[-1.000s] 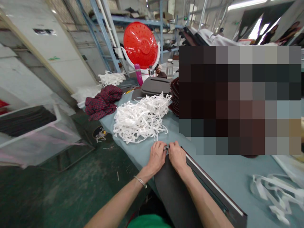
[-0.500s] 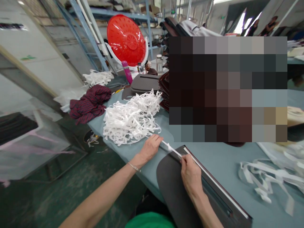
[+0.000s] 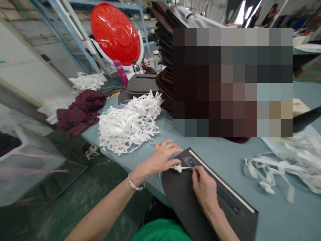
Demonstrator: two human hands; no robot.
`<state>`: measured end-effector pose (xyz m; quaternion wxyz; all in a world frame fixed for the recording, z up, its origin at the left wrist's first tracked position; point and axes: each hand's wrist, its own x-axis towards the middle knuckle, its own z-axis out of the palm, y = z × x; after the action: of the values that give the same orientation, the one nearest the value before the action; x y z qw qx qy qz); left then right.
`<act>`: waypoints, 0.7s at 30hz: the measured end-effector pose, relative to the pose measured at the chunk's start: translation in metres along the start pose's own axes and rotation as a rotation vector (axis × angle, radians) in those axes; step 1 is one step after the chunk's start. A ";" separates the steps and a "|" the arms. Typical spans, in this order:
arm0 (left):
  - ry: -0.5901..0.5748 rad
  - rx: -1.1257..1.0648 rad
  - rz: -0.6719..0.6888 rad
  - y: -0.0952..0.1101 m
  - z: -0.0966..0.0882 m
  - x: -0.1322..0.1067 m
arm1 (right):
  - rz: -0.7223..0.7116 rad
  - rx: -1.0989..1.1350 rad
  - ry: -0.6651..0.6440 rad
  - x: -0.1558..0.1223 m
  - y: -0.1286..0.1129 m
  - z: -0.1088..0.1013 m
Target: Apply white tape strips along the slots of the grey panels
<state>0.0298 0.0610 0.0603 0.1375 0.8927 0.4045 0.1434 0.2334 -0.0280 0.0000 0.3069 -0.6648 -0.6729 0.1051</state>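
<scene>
A dark grey flat panel (image 3: pixel 185 201) with a white strip along its far edge lies on the grey-blue table (image 3: pixel 225 154) in front of me. My left hand (image 3: pixel 163 157) rests at the panel's near corner, fingers pinched on a crumpled end of white tape (image 3: pixel 178 168). My right hand (image 3: pixel 204 187) lies on the panel, thumb and forefinger pinching the same tape's other end. The short length of tape is stretched between both hands.
A heap of white tape strips (image 3: pixel 130 122) lies beyond my left hand, more strips (image 3: pixel 276 167) at the right. A striped dark red cloth (image 3: pixel 80 110), stacked dark panels (image 3: pixel 165 83), a pink bottle (image 3: pixel 121 72) and a red round basin (image 3: pixel 115 33) stand further back. The table's left edge drops to a green floor.
The hands first drew apart, peeling the white tape off the panel. Now they have come closer together over the panel corner, with a shorter, crumpled piece between them. The view shifted right.
</scene>
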 end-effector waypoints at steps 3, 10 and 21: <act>-0.158 -0.061 0.175 0.024 0.011 -0.005 | 0.030 0.006 -0.003 0.001 0.003 0.003; -0.041 -0.133 0.039 0.009 0.011 -0.016 | 0.012 -0.054 0.037 0.009 0.009 0.008; 0.464 0.289 -0.406 -0.049 -0.043 -0.015 | -0.167 0.039 0.013 0.036 0.004 0.014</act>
<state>-0.0293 0.0867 0.0803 -0.0603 0.7477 0.6107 0.2538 0.2311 0.0106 -0.0037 0.3320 -0.6009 -0.7218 0.0879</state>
